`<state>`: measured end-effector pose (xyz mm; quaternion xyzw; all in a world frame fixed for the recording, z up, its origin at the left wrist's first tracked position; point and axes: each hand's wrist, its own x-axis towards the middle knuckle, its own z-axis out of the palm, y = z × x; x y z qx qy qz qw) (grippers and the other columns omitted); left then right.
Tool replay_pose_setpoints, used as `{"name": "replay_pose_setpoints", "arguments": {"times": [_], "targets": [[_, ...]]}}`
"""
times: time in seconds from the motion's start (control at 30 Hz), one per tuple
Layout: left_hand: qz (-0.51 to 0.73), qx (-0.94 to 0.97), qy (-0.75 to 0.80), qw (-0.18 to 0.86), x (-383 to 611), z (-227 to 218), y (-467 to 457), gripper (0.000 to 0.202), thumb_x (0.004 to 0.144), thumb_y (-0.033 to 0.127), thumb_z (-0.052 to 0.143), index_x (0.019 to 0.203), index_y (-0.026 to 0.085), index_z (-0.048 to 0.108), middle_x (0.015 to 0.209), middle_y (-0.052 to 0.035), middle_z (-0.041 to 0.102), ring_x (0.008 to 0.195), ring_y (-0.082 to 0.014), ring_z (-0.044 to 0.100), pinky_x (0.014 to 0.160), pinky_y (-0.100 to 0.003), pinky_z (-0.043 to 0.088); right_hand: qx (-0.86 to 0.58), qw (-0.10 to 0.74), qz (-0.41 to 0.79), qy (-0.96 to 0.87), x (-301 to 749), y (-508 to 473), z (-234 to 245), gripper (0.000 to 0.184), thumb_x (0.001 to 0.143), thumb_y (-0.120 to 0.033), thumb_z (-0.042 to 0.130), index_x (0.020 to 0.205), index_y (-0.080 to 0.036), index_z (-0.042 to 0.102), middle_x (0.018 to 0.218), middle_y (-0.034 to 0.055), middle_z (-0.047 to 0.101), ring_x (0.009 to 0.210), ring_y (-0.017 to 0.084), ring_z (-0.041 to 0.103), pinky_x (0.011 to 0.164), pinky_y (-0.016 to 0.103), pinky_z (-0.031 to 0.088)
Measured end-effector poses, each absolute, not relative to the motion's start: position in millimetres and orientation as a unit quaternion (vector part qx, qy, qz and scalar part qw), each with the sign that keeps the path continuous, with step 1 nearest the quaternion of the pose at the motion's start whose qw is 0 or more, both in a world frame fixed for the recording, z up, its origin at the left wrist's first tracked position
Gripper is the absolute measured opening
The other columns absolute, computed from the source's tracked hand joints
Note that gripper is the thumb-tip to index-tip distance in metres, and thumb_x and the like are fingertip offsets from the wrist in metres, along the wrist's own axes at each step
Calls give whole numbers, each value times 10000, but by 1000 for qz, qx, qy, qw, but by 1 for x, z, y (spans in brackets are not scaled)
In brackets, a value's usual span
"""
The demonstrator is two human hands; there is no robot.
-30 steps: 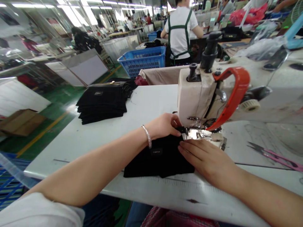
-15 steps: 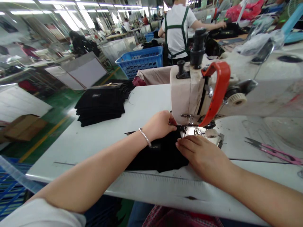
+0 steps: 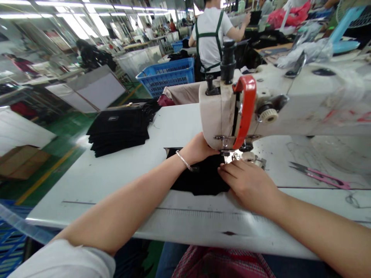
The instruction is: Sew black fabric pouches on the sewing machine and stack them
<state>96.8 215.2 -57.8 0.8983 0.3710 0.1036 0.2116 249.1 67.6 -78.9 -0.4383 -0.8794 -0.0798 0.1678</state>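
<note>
A black fabric piece (image 3: 203, 183) with a small label lies on the sewing machine table, its far right edge under the presser foot area of the white sewing machine (image 3: 216, 116). My left hand (image 3: 199, 148), with a silver bracelet at the wrist, is at the far edge of the fabric. Its fingers curl in at that edge, partly hidden behind the machine head. My right hand (image 3: 249, 183) lies on the fabric's right edge, just in front of the needle area, fingers stretched out flat and close together. The needle itself is hard to make out.
A stack of black fabric pieces (image 3: 118, 125) sits at the table's far left. Pink-handled thread snips (image 3: 321, 177) lie on the right. A red guard (image 3: 245, 112) fronts the machine head. Beyond stand a blue crate (image 3: 168, 75) and a person in a white shirt (image 3: 210, 38).
The fabric has moved away from me, further into the machine. My left hand has gone along with it, its fingers now more behind the machine head. The view has shifted slightly right.
</note>
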Motion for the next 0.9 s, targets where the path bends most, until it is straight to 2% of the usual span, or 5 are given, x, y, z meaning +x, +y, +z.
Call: {"name": "replay_pose_setpoints", "arguments": {"times": [0.27, 0.43, 0.53, 0.67, 0.9], "targets": [[126, 942, 272, 149, 61, -53, 176, 250, 930, 288, 642, 1134, 153, 692, 1215, -125, 701, 1211, -279, 616, 1107, -459, 454, -430, 194, -47, -881, 252, 60, -86, 463, 806, -96, 537, 1252, -1, 619, 1195, 206, 664, 1030, 312, 608, 866, 470, 538], [47, 968, 176, 173, 43, -45, 156, 895, 660, 602, 834, 1367, 134, 545, 1424, -162, 570, 1333, -304, 525, 1189, -477, 372, -459, 254, 29, -851, 267, 57, -75, 274, 848, -110, 483, 1036, -121, 682, 965, 107, 709, 873, 236, 631, 775, 393, 507], [31, 966, 188, 175, 42, -39, 151, 822, 717, 430, 778, 1417, 107, 493, 1488, -170, 504, 1389, -300, 467, 1202, -472, 359, -480, 259, 27, -838, 277, 59, -72, 201, 868, -105, 479, 878, -172, 668, 766, 44, 667, 730, 194, 597, 699, 349, 469], [64, 963, 171, 197, 44, -37, 146, 613, 777, 125, 492, 1389, 113, 519, 1475, -134, 529, 1397, -226, 469, 1195, -436, 381, -440, 259, 48, -859, 281, 60, -75, 234, 878, -112, 499, 1009, -181, 680, 982, 69, 721, 839, 193, 638, 756, 346, 489], [128, 953, 234, 146, 50, -57, 139, 497, 787, 118, 577, 1283, 132, 605, 1362, -126, 615, 1275, -289, 555, 1131, -525, 443, -426, 223, 65, -874, 279, 62, -72, 246, 897, -136, 483, 998, -196, 700, 1021, 87, 701, 885, 230, 624, 754, 397, 490]]}}
